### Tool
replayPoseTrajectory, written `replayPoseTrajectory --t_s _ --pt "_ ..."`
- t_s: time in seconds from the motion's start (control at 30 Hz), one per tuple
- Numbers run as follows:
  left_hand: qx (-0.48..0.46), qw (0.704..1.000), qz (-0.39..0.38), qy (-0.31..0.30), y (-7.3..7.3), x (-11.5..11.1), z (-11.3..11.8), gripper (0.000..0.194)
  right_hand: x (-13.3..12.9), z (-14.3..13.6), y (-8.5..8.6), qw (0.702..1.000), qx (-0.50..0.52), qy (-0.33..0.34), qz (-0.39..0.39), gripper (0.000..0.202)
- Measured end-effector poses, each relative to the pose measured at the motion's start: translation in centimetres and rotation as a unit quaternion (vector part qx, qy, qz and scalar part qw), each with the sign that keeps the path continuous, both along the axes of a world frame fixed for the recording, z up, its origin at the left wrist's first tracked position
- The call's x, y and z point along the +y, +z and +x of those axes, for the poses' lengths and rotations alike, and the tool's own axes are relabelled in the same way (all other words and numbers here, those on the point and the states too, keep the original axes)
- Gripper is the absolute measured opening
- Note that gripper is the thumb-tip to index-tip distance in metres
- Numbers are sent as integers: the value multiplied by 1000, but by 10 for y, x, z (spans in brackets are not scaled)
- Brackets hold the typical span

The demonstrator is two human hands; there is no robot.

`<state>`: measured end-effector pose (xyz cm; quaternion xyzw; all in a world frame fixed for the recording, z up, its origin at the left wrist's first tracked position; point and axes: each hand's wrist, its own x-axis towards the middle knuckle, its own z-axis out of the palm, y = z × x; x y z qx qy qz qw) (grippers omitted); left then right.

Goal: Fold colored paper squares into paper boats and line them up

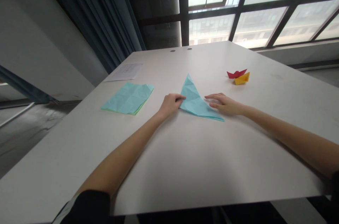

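Note:
A light blue sheet of paper (195, 101), folded into a triangle with creases across it, lies on the white table. One corner points away from me and another to the lower right. My left hand (171, 103) pinches its left corner between thumb and fingers. Beside the slanting right edge, my right hand (221, 104) rests with fingers stretched out and slightly apart, holding nothing. Whether its fingertips touch the paper is hard to make out.
To the left lies a stack of creased blue and green paper sheets (128, 97). Behind it is a printed white sheet (125, 72). A red paper boat (236, 74) and a yellow paper boat (242, 78) stand at the right. The white table (169, 167) reaches toward the windows.

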<state>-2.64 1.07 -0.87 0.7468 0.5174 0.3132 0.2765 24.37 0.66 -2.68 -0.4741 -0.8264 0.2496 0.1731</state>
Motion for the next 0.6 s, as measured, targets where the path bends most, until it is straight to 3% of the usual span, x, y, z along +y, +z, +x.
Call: replayPoseTrajectory --t_s 0.1,0.23,0.43,0.6 --pt "-114 993 14 33 -4 6 -1 26 0 -1 0 997 43 -40 -59 53" --pt "-182 981 22 62 -12 12 -4 28 -1 -1 4 973 155 -13 -168 58" --pt "-218 973 -11 82 -19 15 -6 26 -1 3 12 948 191 -42 -250 47" --pt "-214 973 -29 84 -18 16 -7 26 -1 7 18 950 162 -55 -260 34"
